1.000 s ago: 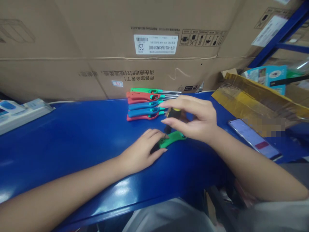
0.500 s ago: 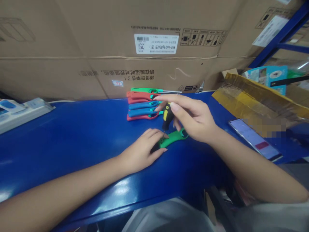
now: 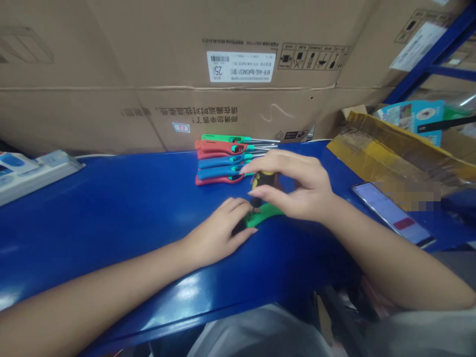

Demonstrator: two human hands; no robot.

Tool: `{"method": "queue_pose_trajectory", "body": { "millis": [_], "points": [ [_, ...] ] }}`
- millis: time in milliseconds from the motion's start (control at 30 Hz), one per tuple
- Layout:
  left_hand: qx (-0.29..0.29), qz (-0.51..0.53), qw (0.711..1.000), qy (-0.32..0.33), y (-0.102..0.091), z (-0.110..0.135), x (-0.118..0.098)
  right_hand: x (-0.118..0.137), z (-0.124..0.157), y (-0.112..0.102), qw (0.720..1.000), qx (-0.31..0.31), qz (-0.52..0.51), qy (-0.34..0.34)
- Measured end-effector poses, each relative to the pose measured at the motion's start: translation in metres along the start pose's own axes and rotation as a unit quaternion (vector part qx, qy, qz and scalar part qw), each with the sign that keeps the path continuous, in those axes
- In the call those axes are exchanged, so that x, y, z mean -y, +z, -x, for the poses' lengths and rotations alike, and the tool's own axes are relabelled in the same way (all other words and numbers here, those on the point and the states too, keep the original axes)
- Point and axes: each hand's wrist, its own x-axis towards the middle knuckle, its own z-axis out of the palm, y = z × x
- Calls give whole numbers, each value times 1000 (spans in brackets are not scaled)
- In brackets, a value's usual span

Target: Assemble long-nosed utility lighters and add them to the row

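Observation:
Flat on the blue table, a green lighter (image 3: pixel 266 213) is gripped at its left end by my left hand (image 3: pixel 225 228), thumb and fingers closed on either side. My right hand (image 3: pixel 303 183) curls round a black and yellow screwdriver (image 3: pixel 265 179), held upright above the lighter. The screwdriver's tip meets the green body beside my left fingertips; the exact contact is hidden. Part of the lighter's right end lies behind my right hand. Beyond the hands sits a row of long-nosed lighters: a green lighter (image 3: pixel 223 139), red ones (image 3: pixel 219 148) and blue ones (image 3: pixel 217 173).
A large cardboard box (image 3: pixel 167 64) stands along the back of the blue table (image 3: pixel 111 208). On the right lie a phone (image 3: pixel 392 213) and a taped open carton (image 3: pixel 401 153). A white power strip (image 3: pixel 40 173) is at the left edge.
My right hand has turned and its fingers now wrap over the screwdriver's handle, which stands more upright and lower. My left hand and the green lighter have stayed put.

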Motion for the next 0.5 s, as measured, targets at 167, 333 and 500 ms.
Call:
{"method": "queue_pose_trajectory", "body": {
  "millis": [167, 333, 500],
  "points": [
    [-7, -7, 1000, -2, 0, -1, 2, 1, 1, -2, 999, 40, 37, -8],
    [-20, -16, 1000, 5, 3, 1, 5, 3, 1, -1, 999, 29, 18, -18],
    [-22, -22, 999, 8, 2, 1, 5, 3, 0, -1, 997, 56, 23, -37]
  ]
}}
